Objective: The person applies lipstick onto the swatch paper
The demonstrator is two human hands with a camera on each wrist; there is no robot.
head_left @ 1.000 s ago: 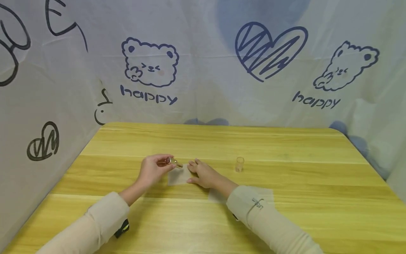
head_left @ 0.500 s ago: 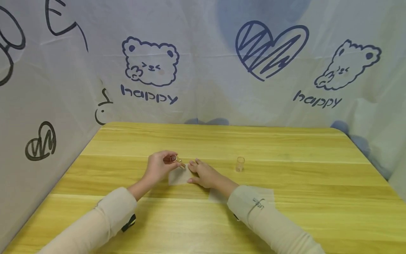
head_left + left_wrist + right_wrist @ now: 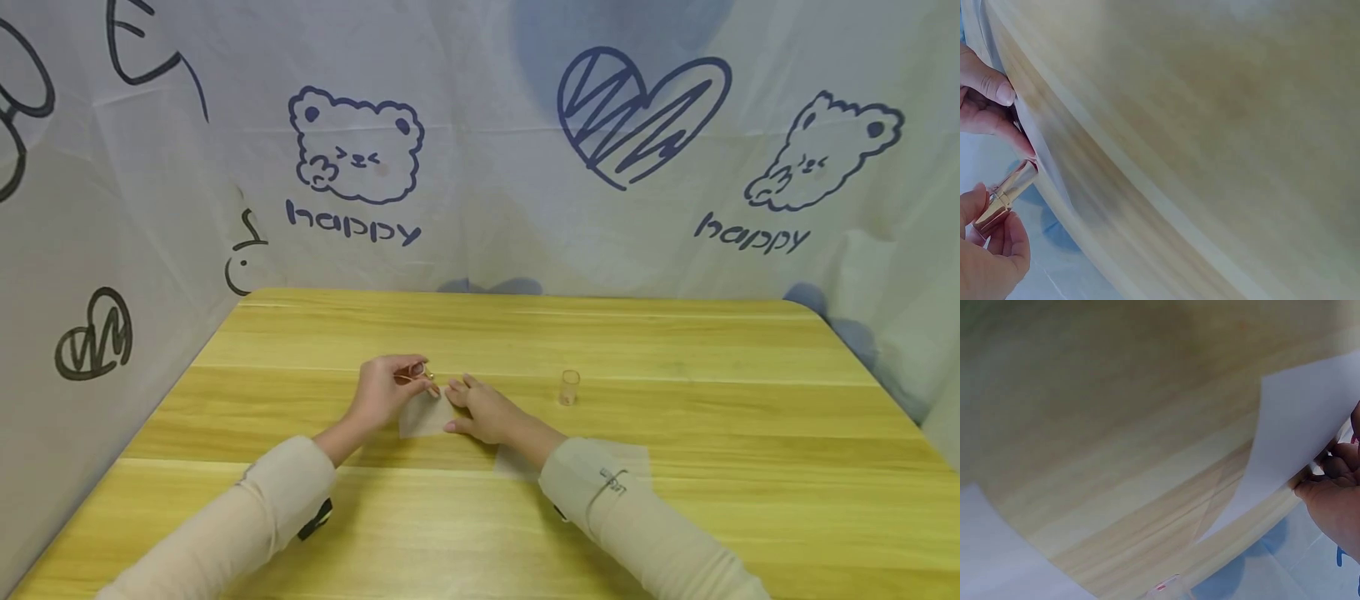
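In the head view my left hand (image 3: 381, 390) pinches a lipstick (image 3: 1005, 199) with a clear, pinkish case and a gold collar, tilted with its tip down to the right. That tip is right at the upper part of a small white paper sheet (image 3: 422, 421). My right hand (image 3: 483, 412) rests with fingers extended on the sheet's right side, its fingertips close to the lipstick. In the left wrist view the lipstick's slanted end overlaps a right fingertip (image 3: 1025, 147). The right wrist view has the sheet's white surface beside the right hand (image 3: 1335, 497).
A clear cap (image 3: 569, 388) with a pinkish rim stands upright on the wooden table (image 3: 712, 400), right of the hands. Under the right forearm lies a second white sheet (image 3: 632, 458). A white fabric backdrop (image 3: 480, 208) with drawings rises behind the table.
My left hand has moved a little to the right, and the lipstick's tip has turned more downward over the paper. The right hand has stayed in place.
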